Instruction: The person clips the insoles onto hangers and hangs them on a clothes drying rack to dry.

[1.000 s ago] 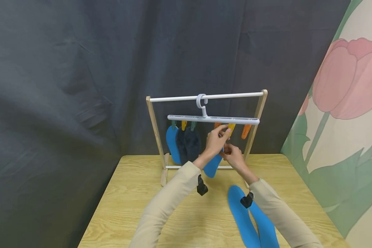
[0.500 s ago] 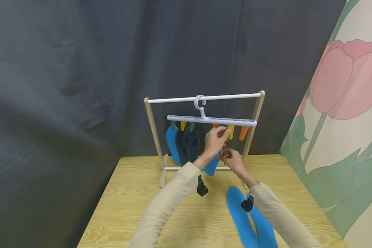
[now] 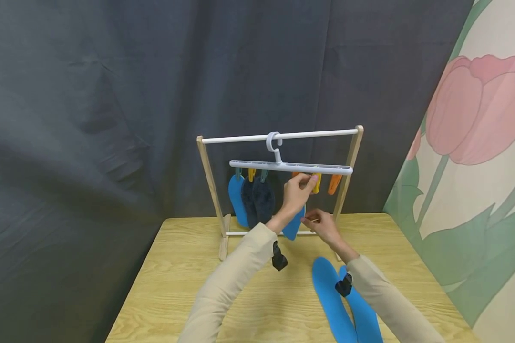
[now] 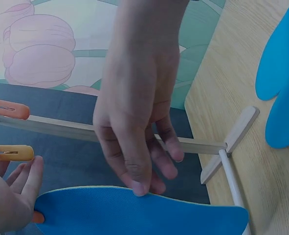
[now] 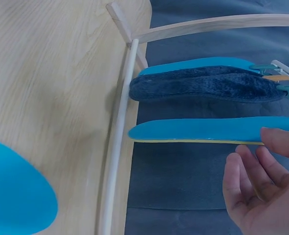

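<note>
A blue insole [image 3: 293,227] hangs from the grey hanger [image 3: 287,166], its upper end covered by my left hand [image 3: 296,193]. That hand holds an orange clothespin [image 4: 38,217] over the insole's end; most of the clothespin is hidden by the fingers. A yellow clothespin [image 3: 316,184] sits right beside the left fingertips. Lower down, my right hand [image 3: 322,225] is at the insole's edge with loosely bent fingers, the thumb [image 5: 271,136] overlapping the edge in the right wrist view. Two more blue insoles [image 3: 332,300] lie on the table under the right forearm.
On the hanger's left side, green and yellow clothespins hold another blue insole [image 3: 237,197] and two dark fuzzy insoles [image 3: 263,197]. An orange clothespin [image 3: 334,185] hangs at the right end. The hanger hooks over a wooden rack's white top rail [image 3: 236,139].
My right hand has slid down and slightly away from the hanging insole's edge, loosening its fingers. My left hand stays at the hanger. The whole view has shifted slightly.
</note>
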### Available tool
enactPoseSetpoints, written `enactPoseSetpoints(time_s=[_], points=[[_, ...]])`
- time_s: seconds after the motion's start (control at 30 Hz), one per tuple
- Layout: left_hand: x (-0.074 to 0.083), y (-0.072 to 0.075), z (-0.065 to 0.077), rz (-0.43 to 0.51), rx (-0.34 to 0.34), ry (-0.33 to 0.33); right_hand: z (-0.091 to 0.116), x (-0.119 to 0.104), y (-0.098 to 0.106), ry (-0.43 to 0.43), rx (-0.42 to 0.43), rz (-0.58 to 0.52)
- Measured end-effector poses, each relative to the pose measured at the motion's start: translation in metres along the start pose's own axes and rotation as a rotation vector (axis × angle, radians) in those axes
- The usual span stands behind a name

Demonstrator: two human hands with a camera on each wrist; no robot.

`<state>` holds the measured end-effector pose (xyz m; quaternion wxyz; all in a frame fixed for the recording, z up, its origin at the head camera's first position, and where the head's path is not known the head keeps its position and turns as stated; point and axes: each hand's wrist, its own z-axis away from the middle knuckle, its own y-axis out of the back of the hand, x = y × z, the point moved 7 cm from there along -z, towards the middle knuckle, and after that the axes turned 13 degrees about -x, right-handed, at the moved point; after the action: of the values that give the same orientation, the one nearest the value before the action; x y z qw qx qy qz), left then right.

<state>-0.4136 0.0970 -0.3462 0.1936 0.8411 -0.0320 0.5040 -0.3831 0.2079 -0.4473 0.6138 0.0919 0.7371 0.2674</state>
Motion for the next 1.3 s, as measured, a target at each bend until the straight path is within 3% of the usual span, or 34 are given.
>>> enactPoseSetpoints(time_s=[0.17, 0.37, 0.63, 1.3], points=[[-0.001, 0.001, 0.000, 0.047, 0.016, -0.006, 0.005, 0.009, 0.000, 0.009, -0.003, -0.013], [-0.002, 0.003, -0.001, 0.084, 0.019, -0.006, 0.021, 0.033, -0.006, -0.061, -0.019, 0.000], [-0.009, 0.000, -0.005, 0.195, 0.023, 0.008, 0.046, 0.069, -0.016, -0.174, -0.026, 0.116], [-0.014, -0.007, -0.009, 0.416, -0.002, 0.079, 0.079, 0.119, -0.047, -0.357, -0.161, 0.461]])
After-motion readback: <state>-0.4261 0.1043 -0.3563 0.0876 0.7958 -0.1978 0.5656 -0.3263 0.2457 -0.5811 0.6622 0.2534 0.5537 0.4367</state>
